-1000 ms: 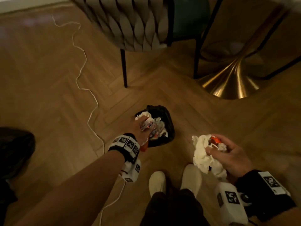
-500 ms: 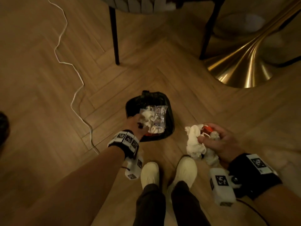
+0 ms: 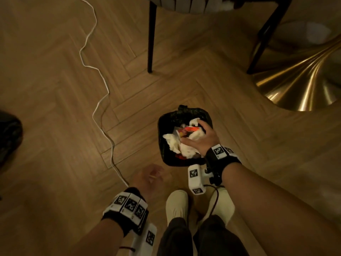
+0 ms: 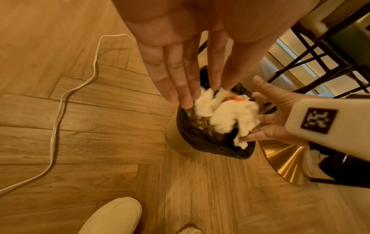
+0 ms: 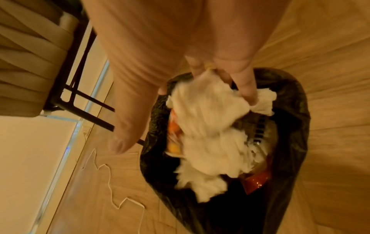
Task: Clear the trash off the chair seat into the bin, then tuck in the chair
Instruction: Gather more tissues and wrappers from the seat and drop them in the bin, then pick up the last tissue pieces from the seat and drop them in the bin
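The right hand (image 3: 202, 139) spreads wide over the bin (image 3: 167, 156), releasing tissue (image 3: 175, 145). Left hand (image 3: 149, 177) hangs slack, empty. Heaped trash could spill onto the floor.

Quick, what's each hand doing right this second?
Left hand: open, fingers straight, holding nothing.
Right hand: over the bin, fingers touching the white tissue wad; whether it grips it cannot be told.
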The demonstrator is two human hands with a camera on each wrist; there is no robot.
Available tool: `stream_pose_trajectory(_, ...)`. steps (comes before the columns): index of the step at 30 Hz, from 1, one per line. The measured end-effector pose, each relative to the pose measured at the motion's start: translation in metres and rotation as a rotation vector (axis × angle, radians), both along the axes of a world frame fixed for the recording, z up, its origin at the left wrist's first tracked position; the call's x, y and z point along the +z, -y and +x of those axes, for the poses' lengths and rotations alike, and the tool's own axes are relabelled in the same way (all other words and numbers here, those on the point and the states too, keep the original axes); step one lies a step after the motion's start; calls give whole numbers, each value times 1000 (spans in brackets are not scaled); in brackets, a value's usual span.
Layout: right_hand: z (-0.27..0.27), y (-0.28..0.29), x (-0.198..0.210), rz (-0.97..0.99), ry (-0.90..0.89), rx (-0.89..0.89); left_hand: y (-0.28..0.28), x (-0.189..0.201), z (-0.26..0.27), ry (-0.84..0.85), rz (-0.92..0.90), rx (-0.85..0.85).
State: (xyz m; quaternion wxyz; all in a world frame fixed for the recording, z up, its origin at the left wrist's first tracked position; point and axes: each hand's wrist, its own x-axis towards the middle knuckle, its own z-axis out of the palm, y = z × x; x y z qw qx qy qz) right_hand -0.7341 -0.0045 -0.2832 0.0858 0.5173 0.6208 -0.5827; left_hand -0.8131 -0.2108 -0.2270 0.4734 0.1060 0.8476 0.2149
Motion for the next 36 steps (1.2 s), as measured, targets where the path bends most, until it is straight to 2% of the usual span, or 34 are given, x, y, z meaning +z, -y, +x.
stream_pose_trajectory(3,4,1,3,-20,-41,-1,2,10,-3,17,20,9)
stream_pose_trajectory(5,13,1,11,15,1,23,0,20,-3,11,13,-10)
stream_pose_trajectory(8,36,-2,32,-38,63,18,-3,41,3,-30,-4,-66)
stream_pose_trajectory(13,96,-7,101,-46,128,20,-19,96,17,-47,1,-264)
stream_pose_trajectory(16,145,-9,146,-52,134,-81,-36,139,31,-48,24,-341)
stream_pose_trajectory(20,240,2,232,-73,168,-323,-57,211,68,-9,88,-565)
stream_pose_trajectory(23,330,21,304,-74,207,-543,-74,254,108,22,97,-696)
stream_pose_trajectory(26,428,56,371,33,269,-728,-94,300,162,17,49,-887)
stream_pose_trajectory(29,526,101,425,122,388,-877,-111,330,223,9,74,-1056)
stream_pose_trajectory(33,653,153,452,72,483,-1024,-133,357,314,28,163,-1227)
stream_pose_trajectory(36,746,170,456,25,553,-1036,-151,362,386,-18,186,-1298)
